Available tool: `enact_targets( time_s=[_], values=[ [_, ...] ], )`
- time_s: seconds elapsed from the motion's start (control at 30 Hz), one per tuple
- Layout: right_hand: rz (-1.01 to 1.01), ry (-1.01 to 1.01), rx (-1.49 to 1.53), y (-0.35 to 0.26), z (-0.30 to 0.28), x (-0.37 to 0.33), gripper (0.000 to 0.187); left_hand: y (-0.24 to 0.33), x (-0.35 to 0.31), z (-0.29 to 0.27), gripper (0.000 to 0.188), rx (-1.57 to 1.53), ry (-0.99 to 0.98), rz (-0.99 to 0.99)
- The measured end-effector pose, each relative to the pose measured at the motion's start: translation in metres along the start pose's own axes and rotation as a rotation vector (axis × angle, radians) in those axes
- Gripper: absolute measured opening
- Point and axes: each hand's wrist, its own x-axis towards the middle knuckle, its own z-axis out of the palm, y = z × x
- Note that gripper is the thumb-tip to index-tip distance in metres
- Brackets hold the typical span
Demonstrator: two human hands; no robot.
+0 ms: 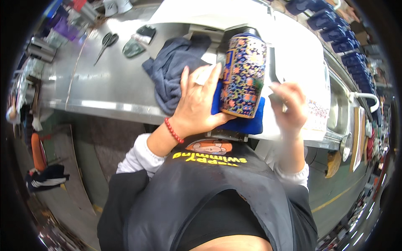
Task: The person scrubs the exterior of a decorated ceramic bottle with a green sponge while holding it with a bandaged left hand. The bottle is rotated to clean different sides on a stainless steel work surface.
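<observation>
A patterned vase [244,77], dark blue with dense multicoloured flowers and a gold-edged blue panel, lies tilted on a bright blue cloth [251,125] in front of me. My left hand [197,98], a red bead bracelet at its wrist, steadies the vase from its left side: the thumb is at the base and the fingers reach up along the wall. To the right of the vase, apart from it, my right hand [289,106] is blurred by motion with its fingers curled together. Something small and greyish shows at those fingertips, too smeared to name.
A crumpled grey-blue towel [173,69] lies left of my left hand on the steel worktop [113,79]. Farther left are black scissors [109,40] and a small greenish packet [134,49]. White sheeting [299,50] covers the right side. Beyond it are a sink [337,108] and rows of dark blue pieces [331,33].
</observation>
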Motion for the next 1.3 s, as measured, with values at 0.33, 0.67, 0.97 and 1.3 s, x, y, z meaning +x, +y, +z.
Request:
enact_targets(
  time_s=[0.33, 0.67, 0.97, 1.3],
  values=[
    [0.176, -0.235, 0.389, 0.004, -0.010, 0.017, 0.015, 0.016, 0.011, -0.016, 0.116, 0.180, 0.059, 0.177],
    [-0.228, -0.229, 0.248, -0.002, -0.003, 0.059, 0.021, 0.016, 0.016, -0.011, 0.117, 0.224, 0.028, 0.122],
    [-0.033, -0.322, 0.407, 0.021, -0.002, 0.066, 0.018, 0.016, 0.018, -0.003, 0.120, 0.156, 0.026, 0.083],
    [-0.052, -0.056, -0.075, 0.029, 0.010, 0.099, 0.016, 0.024, 0.022, -0.015, 0.122, 0.285, 0.011, 0.152]
  ],
)
